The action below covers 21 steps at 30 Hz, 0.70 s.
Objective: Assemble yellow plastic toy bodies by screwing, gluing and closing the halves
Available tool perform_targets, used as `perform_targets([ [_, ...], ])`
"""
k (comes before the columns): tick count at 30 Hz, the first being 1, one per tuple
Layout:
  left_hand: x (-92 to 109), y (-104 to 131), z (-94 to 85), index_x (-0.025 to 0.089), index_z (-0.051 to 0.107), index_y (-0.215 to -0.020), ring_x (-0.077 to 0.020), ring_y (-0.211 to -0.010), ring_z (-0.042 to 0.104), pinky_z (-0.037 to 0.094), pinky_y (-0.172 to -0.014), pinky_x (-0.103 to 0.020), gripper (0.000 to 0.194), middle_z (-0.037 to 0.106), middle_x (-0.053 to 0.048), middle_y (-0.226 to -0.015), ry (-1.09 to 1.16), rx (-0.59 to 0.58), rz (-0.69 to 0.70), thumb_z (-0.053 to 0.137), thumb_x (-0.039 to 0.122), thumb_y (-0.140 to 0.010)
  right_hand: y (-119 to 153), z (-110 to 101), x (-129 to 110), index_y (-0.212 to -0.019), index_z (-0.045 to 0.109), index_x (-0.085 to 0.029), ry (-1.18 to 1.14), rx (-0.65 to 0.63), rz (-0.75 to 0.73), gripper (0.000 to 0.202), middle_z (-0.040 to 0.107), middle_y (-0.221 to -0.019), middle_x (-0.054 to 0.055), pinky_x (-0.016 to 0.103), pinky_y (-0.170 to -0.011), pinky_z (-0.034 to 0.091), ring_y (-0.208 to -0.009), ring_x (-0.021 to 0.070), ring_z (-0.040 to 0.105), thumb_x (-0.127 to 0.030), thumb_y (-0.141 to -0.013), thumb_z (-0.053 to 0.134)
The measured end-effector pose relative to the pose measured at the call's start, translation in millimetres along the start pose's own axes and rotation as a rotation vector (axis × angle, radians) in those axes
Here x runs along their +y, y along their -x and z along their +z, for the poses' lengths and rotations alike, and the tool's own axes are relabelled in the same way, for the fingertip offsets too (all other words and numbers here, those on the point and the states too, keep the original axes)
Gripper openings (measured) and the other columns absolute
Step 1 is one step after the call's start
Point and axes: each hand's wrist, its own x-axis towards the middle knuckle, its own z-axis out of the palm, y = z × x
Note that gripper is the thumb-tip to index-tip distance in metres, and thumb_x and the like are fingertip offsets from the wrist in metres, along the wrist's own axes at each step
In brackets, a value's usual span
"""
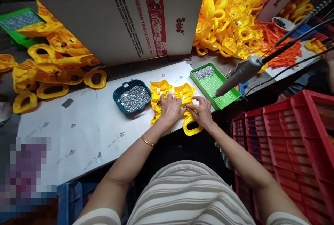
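Yellow plastic shell parts lie at the front edge of the white-covered table, with a ring-shaped yellow handle at the near end. My left hand is closed over these parts, its fingers curled onto them. Just to its right, my right hand pinches with thumb and forefinger at a small dark, shiny metal piece, too small to name. The two hands' fingertips nearly meet there. A dark teal dish full of small silvery parts, seemingly screws, stands left of my left hand.
A green perforated tray holds more silvery parts; a grey electric screwdriver hangs above it. Yellow parts pile up at left and right, around a large carton. A red crate stands at my right.
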Motion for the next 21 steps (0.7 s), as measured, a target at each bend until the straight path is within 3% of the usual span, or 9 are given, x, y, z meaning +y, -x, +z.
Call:
perform_targets([
  [4, -8, 1, -5.5, 0.015, 0.07, -0.085, -0.0338, -0.106, 0.055, 0.028, -0.103, -0.057, 0.028, 0.072, -0.014, -0.088, -0.039, -0.037, 0.05, 0.059, 0.041, -0.085, 21, -16, 15, -0.112, 0.068, -0.021, -0.121, 0.169, 0.162, 0.03, 0.064, -0.102, 0.01, 0.033, -0.076, 0.05, -0.089, 0.0189, 0.06, -0.029, -0.094, 0.046],
  [7, -14, 2, -9.0, 0.017, 0.07, -0.087, -0.0322, -0.103, 0.055, 0.027, -0.103, -0.058, 0.027, 0.072, -0.012, -0.09, -0.069, -0.068, 0.077, 0.057, 0.041, -0.087, 34, -26, 33, -0.115, 0.065, -0.017, -0.113, 0.213, 0.256, 0.033, 0.067, -0.093, 0.01, 0.033, -0.07, 0.051, -0.073, 0.0176, 0.061, -0.03, -0.095, 0.044],
  [14, -13, 2, -12.0, 0.017, 0.07, -0.092, -0.0331, -0.104, 0.054, 0.026, -0.102, -0.06, 0.026, 0.072, -0.013, -0.09, -0.097, -0.092, 0.088, 0.056, 0.039, -0.088, 10, -12, 43, -0.128, 0.057, -0.021, -0.086, 0.002, 0.22, 0.039, 0.064, -0.089, 0.006, 0.031, -0.07, 0.05, -0.072, 0.0173, 0.059, -0.032, -0.093, 0.047],
  [17, -9, 3, -13.3, 0.018, 0.07, -0.092, -0.0328, -0.105, 0.054, 0.026, -0.103, -0.06, 0.024, 0.072, -0.012, -0.091, -0.103, -0.095, 0.053, 0.058, 0.038, -0.087, 1, -6, 40, -0.112, 0.068, -0.022, -0.034, -0.057, 0.232, 0.029, 0.063, -0.091, 0.006, 0.028, -0.063, 0.047, -0.07, 0.0164, 0.059, -0.034, -0.092, 0.051],
  [21, -6, 5, -14.0, 0.02, 0.07, -0.091, -0.0322, -0.107, 0.054, 0.026, -0.103, -0.059, 0.022, 0.072, -0.01, -0.091, -0.072, -0.104, 0.002, 0.058, 0.039, -0.087, 3, -9, 42, -0.098, 0.072, -0.021, -0.078, -0.077, 0.223, 0.024, 0.066, -0.087, 0.005, 0.029, -0.067, 0.048, -0.078, 0.0177, 0.062, -0.031, -0.092, 0.052],
])
